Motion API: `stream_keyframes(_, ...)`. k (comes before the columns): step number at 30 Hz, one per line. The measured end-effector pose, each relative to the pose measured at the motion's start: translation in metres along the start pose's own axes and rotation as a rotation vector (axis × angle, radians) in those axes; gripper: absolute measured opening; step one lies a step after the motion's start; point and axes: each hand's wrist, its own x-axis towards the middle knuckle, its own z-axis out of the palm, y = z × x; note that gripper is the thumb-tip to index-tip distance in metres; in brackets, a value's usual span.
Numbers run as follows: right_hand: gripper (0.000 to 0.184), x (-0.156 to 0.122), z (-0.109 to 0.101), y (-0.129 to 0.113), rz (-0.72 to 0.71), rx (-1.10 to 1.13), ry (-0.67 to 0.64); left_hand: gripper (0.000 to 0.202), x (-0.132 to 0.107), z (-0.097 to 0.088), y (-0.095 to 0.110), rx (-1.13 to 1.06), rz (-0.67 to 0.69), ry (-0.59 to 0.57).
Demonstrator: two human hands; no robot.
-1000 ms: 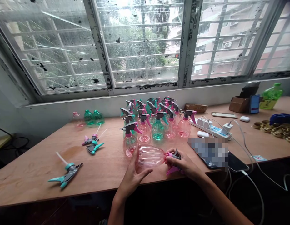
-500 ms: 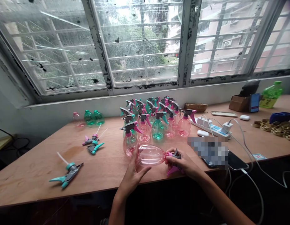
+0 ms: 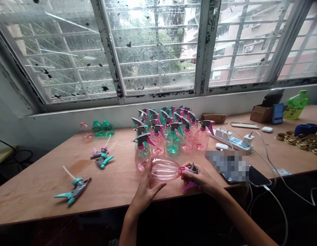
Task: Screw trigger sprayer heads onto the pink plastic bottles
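A clear pink spray bottle [image 3: 165, 169] lies sideways in the air above the table's front edge, its neck pointing right. My left hand [image 3: 145, 191] cups the bottle's base end, thumb stretched along the near side. At the neck, my right hand [image 3: 196, 176] has its fingers closed round the pink collar of the grey-and-pink spray head [image 3: 190, 186]. Just behind stand several pink and green spray bottles with heads on, such as a green one [image 3: 172, 141]. Three loose spray heads lie to the left, the nearest a teal-and-grey spray head [image 3: 78, 186] with its tube up.
Three headless bottles, one a green bottle [image 3: 97, 129], stand at the back left. On the right are a white power strip [image 3: 232, 139] with cables, a dark phone [image 3: 259, 176], a blurred patch, a cardboard box [image 3: 261, 112] and a green jug [image 3: 297, 106]. Windows rise behind the table.
Both hands keep their hold on the pink bottle in almost the same place. The view has shifted very slightly; the objects on the table stay where they were.
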Motion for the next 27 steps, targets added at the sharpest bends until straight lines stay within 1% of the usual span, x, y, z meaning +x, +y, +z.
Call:
stream_keyframes(2, 0.044, 0.0, 0.0, 0.001, -0.003, 0.004, 0.005, 0.089, 0.0, 0.0, 0.001, 0.001, 0.004, -0.007)
stream_keyframes(4, 0.044, 0.0, 0.0, 0.001, -0.005, -0.005, -0.002, 0.093, 0.0, 0.001, 0.002, -0.015, -0.026, -0.006)
stream_keyframes(6, 0.044, 0.001, 0.0, 0.0, -0.012, -0.008, -0.02, 0.098, 0.0, 0.002, 0.003, -0.029, -0.063, 0.017)
stream_keyframes(9, 0.044, 0.0, 0.001, -0.002, -0.027, 0.0, -0.037, 0.096, 0.001, 0.003, 0.005, -0.012, -0.089, 0.045)
stream_keyframes(14, 0.043, -0.001, 0.001, -0.005, -0.016, 0.008, -0.004, 0.095, 0.0, 0.003, 0.007, 0.013, -0.051, 0.023)
stream_keyframes(18, 0.044, -0.001, 0.001, -0.005, -0.016, 0.011, -0.002, 0.095, -0.001, 0.003, 0.01, 0.075, -0.011, 0.019)
stream_keyframes(22, 0.044, 0.0, 0.001, -0.003, -0.019, -0.013, -0.015, 0.101, -0.002, 0.003, 0.008, 0.023, -0.048, 0.024)
stream_keyframes(24, 0.043, 0.0, 0.001, -0.002, -0.017, -0.02, -0.017, 0.099, -0.002, 0.003, 0.005, -0.018, -0.065, 0.029)
stream_keyframes(27, 0.04, 0.0, 0.001, -0.001, -0.02, 0.003, -0.017, 0.096, -0.002, 0.002, 0.002, -0.022, -0.068, 0.018)
